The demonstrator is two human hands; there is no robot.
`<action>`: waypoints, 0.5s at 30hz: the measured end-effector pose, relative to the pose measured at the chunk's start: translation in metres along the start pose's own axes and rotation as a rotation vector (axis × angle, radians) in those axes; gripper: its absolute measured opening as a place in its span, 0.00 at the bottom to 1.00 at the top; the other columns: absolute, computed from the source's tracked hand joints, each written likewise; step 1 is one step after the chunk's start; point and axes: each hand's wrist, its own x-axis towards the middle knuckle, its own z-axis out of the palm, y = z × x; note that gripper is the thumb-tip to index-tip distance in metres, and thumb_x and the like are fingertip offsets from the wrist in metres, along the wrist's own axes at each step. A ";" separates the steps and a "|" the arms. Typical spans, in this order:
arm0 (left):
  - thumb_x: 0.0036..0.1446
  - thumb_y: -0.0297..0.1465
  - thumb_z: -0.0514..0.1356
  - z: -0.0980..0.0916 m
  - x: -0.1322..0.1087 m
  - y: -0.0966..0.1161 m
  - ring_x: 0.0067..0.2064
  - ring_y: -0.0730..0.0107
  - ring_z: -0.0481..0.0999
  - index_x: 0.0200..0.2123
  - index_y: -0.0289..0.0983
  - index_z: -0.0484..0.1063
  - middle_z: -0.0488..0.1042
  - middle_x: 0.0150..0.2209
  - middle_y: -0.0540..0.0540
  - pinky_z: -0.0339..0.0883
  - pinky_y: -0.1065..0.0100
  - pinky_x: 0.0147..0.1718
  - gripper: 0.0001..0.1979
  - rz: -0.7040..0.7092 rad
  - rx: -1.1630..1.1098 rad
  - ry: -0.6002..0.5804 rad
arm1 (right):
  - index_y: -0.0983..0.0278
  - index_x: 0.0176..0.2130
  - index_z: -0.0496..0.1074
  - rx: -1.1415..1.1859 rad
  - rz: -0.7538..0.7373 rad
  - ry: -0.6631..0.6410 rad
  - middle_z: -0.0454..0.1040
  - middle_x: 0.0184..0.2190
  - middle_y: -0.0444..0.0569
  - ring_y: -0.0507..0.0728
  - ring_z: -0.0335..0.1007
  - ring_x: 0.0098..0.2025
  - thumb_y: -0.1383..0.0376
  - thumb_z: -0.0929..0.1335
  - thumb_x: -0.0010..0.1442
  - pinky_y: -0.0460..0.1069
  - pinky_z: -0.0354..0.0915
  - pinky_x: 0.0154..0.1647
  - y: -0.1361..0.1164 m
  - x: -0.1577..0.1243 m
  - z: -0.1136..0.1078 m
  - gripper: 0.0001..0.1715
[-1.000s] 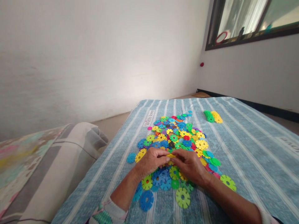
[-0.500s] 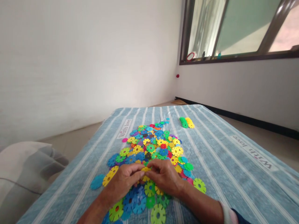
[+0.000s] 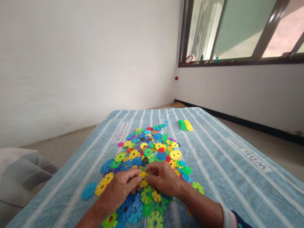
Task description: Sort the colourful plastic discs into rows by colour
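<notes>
My left hand [image 3: 121,186] and my right hand [image 3: 163,179] meet over the near end of a pile of coloured plastic snowflake discs [image 3: 152,148]. Both pinch small yellow discs [image 3: 143,179] between their fingertips, fingers curled. The hands rest just above blue, green and yellow discs lying on the striped blue sheet [image 3: 213,158]. Part of the held discs is hidden by my fingers.
A short row of joined green and yellow discs [image 3: 185,125] lies apart at the far right of the pile. A grey and white pillow [image 3: 21,177] sits at the left edge. A white wall, bare floor and a window [image 3: 237,28] lie beyond the bed.
The view has swung to the right and up, showing more window and less pillow. My hands stay together on the yellow discs, with only slight finger movement.
</notes>
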 end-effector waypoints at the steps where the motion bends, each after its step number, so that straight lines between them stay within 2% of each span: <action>1: 0.56 0.41 0.55 0.001 0.000 0.000 0.25 0.71 0.70 0.32 0.39 0.77 0.72 0.23 0.53 0.63 0.73 0.25 0.15 0.002 0.005 0.010 | 0.64 0.31 0.71 -0.017 -0.007 0.004 0.63 0.16 0.36 0.46 0.58 0.17 0.72 0.66 0.51 0.41 0.51 0.17 0.000 0.000 0.000 0.06; 5: 0.51 0.44 0.58 0.003 0.000 0.000 0.26 0.68 0.73 0.42 0.37 0.77 0.76 0.25 0.51 0.66 0.72 0.25 0.20 -0.057 -0.026 0.094 | 0.64 0.30 0.70 0.016 -0.016 0.003 0.64 0.16 0.36 0.46 0.59 0.17 0.72 0.65 0.50 0.40 0.54 0.17 -0.002 0.003 -0.008 0.05; 8: 0.48 0.46 0.61 0.001 0.001 -0.003 0.31 0.63 0.78 0.44 0.37 0.77 0.80 0.29 0.49 0.70 0.70 0.28 0.24 -0.081 -0.086 0.172 | 0.64 0.31 0.70 0.082 -0.054 0.106 0.63 0.15 0.34 0.46 0.60 0.16 0.69 0.67 0.48 0.41 0.57 0.17 -0.002 0.011 -0.032 0.05; 11: 0.47 0.46 0.61 0.000 0.000 -0.008 0.32 0.62 0.80 0.41 0.38 0.78 0.81 0.30 0.49 0.73 0.71 0.30 0.22 -0.051 -0.104 0.216 | 0.65 0.32 0.70 0.113 -0.024 0.303 0.66 0.15 0.36 0.48 0.64 0.16 0.64 0.70 0.46 0.42 0.60 0.17 0.003 0.022 -0.074 0.10; 13: 0.47 0.45 0.62 0.000 0.001 -0.011 0.31 0.63 0.80 0.38 0.39 0.79 0.81 0.29 0.49 0.73 0.72 0.30 0.20 -0.016 -0.088 0.236 | 0.65 0.31 0.71 0.102 0.097 0.560 0.69 0.15 0.38 0.49 0.65 0.16 0.63 0.71 0.44 0.43 0.62 0.17 0.009 0.030 -0.108 0.12; 15: 0.48 0.45 0.61 0.001 0.001 -0.013 0.30 0.65 0.80 0.36 0.39 0.79 0.81 0.29 0.49 0.73 0.73 0.29 0.18 0.012 -0.052 0.258 | 0.67 0.33 0.70 0.080 0.159 0.692 0.71 0.16 0.40 0.48 0.65 0.15 0.65 0.71 0.46 0.42 0.62 0.16 0.019 0.039 -0.142 0.12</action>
